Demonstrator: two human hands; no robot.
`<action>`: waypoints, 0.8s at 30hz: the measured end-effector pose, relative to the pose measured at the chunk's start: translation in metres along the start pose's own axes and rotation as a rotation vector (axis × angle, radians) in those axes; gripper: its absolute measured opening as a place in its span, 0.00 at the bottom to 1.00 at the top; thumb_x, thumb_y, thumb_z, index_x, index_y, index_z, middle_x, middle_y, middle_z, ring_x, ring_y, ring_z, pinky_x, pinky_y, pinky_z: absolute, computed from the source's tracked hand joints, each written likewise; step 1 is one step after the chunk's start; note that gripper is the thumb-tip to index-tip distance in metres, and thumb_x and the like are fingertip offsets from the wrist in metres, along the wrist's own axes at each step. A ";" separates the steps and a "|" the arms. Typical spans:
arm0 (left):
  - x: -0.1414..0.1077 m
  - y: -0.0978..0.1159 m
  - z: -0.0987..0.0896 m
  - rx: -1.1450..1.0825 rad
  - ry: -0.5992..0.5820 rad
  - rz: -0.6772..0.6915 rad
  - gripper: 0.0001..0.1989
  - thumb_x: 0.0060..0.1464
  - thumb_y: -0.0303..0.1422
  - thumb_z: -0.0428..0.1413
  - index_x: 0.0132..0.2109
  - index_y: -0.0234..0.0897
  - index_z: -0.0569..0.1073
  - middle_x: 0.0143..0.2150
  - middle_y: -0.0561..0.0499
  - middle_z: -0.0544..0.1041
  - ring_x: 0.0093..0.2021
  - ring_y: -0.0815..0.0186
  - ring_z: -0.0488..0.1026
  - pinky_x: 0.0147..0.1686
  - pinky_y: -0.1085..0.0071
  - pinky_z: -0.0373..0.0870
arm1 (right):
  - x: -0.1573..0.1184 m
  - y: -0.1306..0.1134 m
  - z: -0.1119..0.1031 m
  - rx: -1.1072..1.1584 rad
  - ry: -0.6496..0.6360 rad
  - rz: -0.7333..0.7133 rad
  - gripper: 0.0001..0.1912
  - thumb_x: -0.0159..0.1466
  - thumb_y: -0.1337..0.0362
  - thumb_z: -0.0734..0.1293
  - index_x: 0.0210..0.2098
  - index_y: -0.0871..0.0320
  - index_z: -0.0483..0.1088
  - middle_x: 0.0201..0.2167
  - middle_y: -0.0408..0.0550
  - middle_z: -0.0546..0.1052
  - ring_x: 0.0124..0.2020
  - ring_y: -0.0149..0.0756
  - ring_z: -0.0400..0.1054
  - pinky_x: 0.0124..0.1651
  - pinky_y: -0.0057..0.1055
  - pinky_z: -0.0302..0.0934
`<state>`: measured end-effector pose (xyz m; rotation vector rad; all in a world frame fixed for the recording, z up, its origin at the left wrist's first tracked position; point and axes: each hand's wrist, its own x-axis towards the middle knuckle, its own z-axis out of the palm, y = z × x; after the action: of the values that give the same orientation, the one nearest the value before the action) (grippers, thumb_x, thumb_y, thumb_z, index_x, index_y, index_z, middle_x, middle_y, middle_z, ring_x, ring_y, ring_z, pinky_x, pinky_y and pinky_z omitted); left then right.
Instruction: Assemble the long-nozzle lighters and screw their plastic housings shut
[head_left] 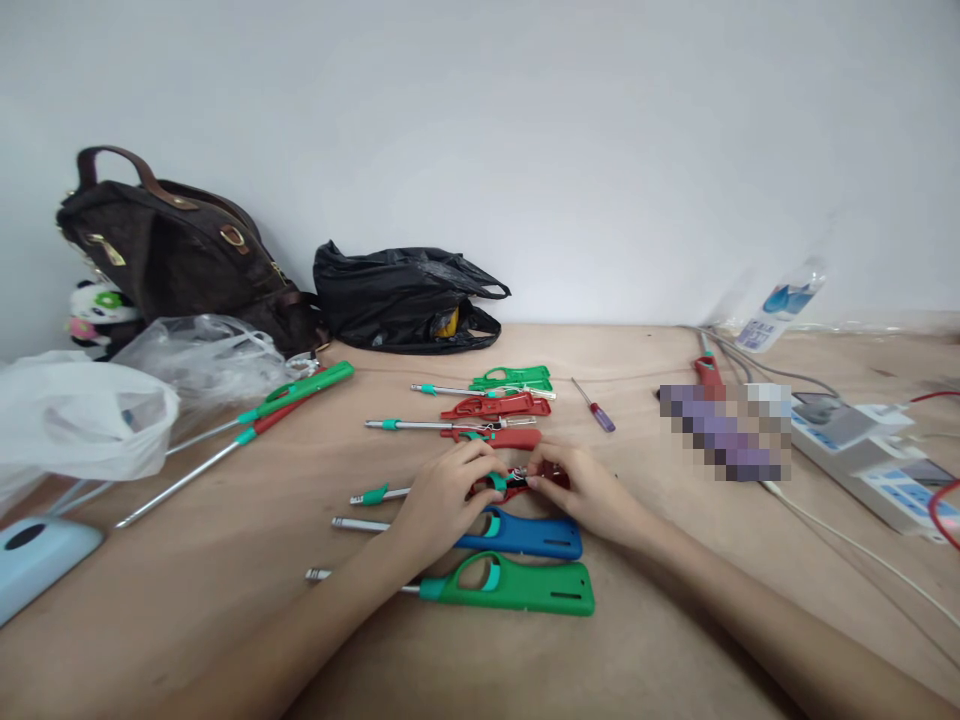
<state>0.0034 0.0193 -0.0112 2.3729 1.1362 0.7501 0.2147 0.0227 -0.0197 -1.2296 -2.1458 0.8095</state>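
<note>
Several long-necked lighters lie in a column on the table. My left hand [450, 490] has its fingers closed on the teal trigger part [496, 482] of an opened red lighter [516, 492]. At that lighter's handle end, my right hand [574, 485] pinches something small and dark, partly hidden by the fingers. Nearer to me lie a whole blue lighter [525, 533] and a whole green lighter [525, 588]. Beyond my hands are opened red casing [499, 405] and green casing [517, 378], with metal tubes and wires beside them.
A purple-handled screwdriver [601, 417] lies right of the casings. Black bag [405, 300], brown backpack [180, 250] and white plastic bag [90, 415] stand at the back and left, near more lighters [300, 392]. Power strips [862, 460], cables and a bottle [784, 305] are at right.
</note>
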 end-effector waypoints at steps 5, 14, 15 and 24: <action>0.001 -0.002 0.000 -0.028 0.000 -0.007 0.06 0.52 0.24 0.57 0.37 0.38 0.73 0.40 0.51 0.74 0.43 0.61 0.70 0.42 0.67 0.67 | 0.000 -0.001 0.000 -0.004 0.006 0.001 0.04 0.61 0.72 0.63 0.33 0.57 0.67 0.26 0.42 0.70 0.26 0.31 0.62 0.30 0.28 0.54; 0.001 -0.005 0.000 -0.068 0.034 0.006 0.05 0.52 0.25 0.58 0.36 0.39 0.74 0.39 0.51 0.72 0.42 0.62 0.69 0.43 0.65 0.67 | 0.000 0.000 -0.001 0.016 0.024 0.003 0.04 0.61 0.72 0.63 0.32 0.57 0.67 0.26 0.42 0.70 0.28 0.33 0.63 0.31 0.28 0.54; 0.001 -0.005 0.000 -0.070 0.035 0.000 0.05 0.51 0.24 0.58 0.35 0.39 0.74 0.39 0.51 0.71 0.42 0.62 0.68 0.43 0.65 0.67 | 0.000 0.000 -0.001 0.021 0.025 0.008 0.04 0.61 0.72 0.63 0.32 0.57 0.67 0.26 0.42 0.70 0.28 0.33 0.63 0.31 0.28 0.54; 0.002 -0.005 0.000 -0.081 0.030 -0.007 0.05 0.51 0.25 0.59 0.36 0.39 0.75 0.38 0.51 0.72 0.42 0.61 0.69 0.43 0.65 0.66 | 0.001 0.004 0.001 0.067 0.029 0.015 0.03 0.61 0.71 0.63 0.32 0.57 0.67 0.27 0.43 0.71 0.28 0.32 0.63 0.31 0.28 0.55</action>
<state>0.0017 0.0243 -0.0135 2.2968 1.1051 0.8163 0.2155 0.0253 -0.0232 -1.2179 -2.0721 0.8576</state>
